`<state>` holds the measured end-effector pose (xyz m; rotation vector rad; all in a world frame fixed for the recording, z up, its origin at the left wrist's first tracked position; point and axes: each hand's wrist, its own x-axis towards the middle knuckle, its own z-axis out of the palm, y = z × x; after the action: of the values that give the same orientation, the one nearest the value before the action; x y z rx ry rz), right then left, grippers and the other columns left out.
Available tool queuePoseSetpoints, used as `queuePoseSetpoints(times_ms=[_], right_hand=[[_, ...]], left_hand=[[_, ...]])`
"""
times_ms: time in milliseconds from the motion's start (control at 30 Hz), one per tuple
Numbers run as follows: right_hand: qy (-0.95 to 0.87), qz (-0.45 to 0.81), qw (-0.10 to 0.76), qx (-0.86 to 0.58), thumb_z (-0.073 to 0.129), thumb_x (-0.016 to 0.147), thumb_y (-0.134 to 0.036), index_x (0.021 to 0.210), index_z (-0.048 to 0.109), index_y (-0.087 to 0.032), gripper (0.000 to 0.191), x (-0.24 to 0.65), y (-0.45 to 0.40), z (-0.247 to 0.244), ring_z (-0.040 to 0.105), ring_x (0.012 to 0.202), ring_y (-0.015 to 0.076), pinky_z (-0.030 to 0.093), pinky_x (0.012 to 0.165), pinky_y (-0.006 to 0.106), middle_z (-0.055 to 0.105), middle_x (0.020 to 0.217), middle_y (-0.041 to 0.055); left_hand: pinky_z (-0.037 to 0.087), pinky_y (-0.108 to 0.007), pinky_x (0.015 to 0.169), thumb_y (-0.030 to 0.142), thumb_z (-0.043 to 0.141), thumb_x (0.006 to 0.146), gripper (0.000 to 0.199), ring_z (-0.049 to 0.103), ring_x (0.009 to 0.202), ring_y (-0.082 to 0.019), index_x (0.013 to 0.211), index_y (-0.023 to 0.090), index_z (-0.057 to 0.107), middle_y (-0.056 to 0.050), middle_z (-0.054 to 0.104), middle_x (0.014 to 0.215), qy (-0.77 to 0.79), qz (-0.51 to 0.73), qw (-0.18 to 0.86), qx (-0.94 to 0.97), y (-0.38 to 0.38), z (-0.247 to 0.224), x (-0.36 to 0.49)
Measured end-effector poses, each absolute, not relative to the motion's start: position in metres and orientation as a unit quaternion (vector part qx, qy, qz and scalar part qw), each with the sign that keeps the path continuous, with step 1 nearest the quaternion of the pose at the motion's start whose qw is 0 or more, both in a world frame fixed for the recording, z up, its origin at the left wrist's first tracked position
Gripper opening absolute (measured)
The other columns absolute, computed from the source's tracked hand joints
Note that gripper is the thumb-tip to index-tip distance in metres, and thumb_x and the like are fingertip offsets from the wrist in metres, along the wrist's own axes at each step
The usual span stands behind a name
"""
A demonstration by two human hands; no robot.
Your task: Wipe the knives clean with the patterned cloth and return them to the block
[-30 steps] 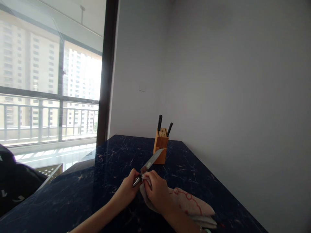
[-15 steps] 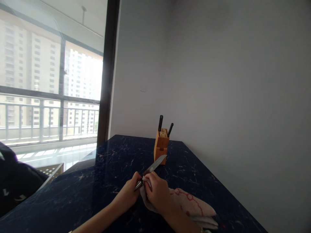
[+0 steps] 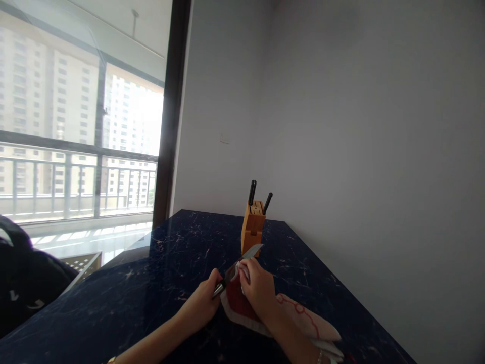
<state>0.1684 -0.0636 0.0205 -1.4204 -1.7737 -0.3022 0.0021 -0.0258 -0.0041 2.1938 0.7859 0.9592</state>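
Head view. Left hand point(image 3: 201, 302): fingers closed round the handle of a knife point(image 3: 253, 251), held above the desk point(image 3: 182, 263). Right hand point(image 3: 260, 289): fingers pinching a cloth point(image 3: 307, 319) against the blade. Tip points away, toward the foot of the knife block point(image 3: 252, 236); contact cannot be told.

Risks (judged): fold slipping or bunching could bring right fingertips onto the edge; loose left grip could let the blade twist; a forward push could knock the tip on the block.

Materials: blade slim, pointed, probably steel; handle dark with a shiny end. Cloth soft, pale with red line pattern, deep red patch near the blade. Block upright, wooden, slotted; two black handles point(image 3: 252, 192) protrude. Desk dark blue, marbled, smooth.
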Motion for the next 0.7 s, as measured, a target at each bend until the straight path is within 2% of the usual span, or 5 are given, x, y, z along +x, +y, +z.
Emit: queuePoseSetpoints(times_ms=[233, 367, 467, 567, 700], right_hand=[[-0.578, -0.082, 0.483, -0.653, 0.042, 0.081, -0.031, 0.088, 0.054, -0.024, 0.016, 0.215, -0.051, 0.028, 0.058, 0.081, 0.0179, 0.038, 0.066, 0.027, 0.062, 0.086, 0.0006], [-0.547, -0.078, 0.494, -0.672, 0.039, 0.082, -0.033, 0.091, 0.053, -0.022, 0.02, 0.233, -0.045, 0.026, 0.058, 0.081, 0.0189, 0.039, 0.065, 0.027, 0.062, 0.088, 0.0031], [-0.543, -0.071, 0.494, -0.675, 0.04, 0.081, -0.032, 0.097, 0.052, -0.022, 0.023, 0.229, -0.042, 0.021, 0.059, 0.077, 0.0171, 0.039, 0.062, 0.025, 0.062, 0.085, 0.0022], [-0.578, -0.07, 0.478, -0.657, 0.042, 0.08, -0.034, 0.112, 0.046, -0.022, 0.034, 0.214, -0.043, 0.016, 0.058, 0.074, 0.0152, 0.039, 0.062, 0.024, 0.059, 0.085, 0.0005], [-0.643, -0.073, 0.465, -0.604, 0.045, 0.081, -0.04, 0.119, 0.04, -0.021, 0.043, 0.186, -0.053, 0.017, 0.056, 0.075, 0.0144, 0.039, 0.065, 0.024, 0.056, 0.087, 0.001]], left_hand=[[0.033, -0.02, 0.056, 0.016, 0.044, 0.074, 0.008, 0.05, 0.061, -0.011, 0.079, 0.021, 0.04, 0.004, 0.054, 0.068, 0.313, 0.335, 0.286, 0.842, -0.026, -0.007, 0.002], [0.033, -0.019, 0.052, 0.018, 0.047, 0.072, 0.009, 0.047, 0.057, -0.01, 0.076, 0.021, 0.04, 0.006, 0.051, 0.063, 0.338, 0.348, 0.318, 0.815, -0.015, -0.015, 0.002], [0.033, -0.019, 0.047, 0.028, 0.051, 0.073, 0.014, 0.046, 0.051, -0.009, 0.075, 0.021, 0.039, 0.007, 0.05, 0.06, 0.342, 0.381, 0.378, 0.771, -0.008, -0.017, 0.003], [0.03, -0.018, 0.039, 0.044, 0.052, 0.073, 0.027, 0.041, 0.041, -0.008, 0.079, 0.021, 0.041, 0.007, 0.05, 0.059, 0.331, 0.406, 0.472, 0.709, -0.01, -0.009, 0.003], [0.041, -0.021, 0.049, 0.052, 0.048, 0.076, 0.035, 0.051, 0.057, -0.012, 0.09, 0.02, 0.048, 0.003, 0.056, 0.068, 0.275, 0.462, 0.566, 0.624, -0.021, 0.008, 0.005]])
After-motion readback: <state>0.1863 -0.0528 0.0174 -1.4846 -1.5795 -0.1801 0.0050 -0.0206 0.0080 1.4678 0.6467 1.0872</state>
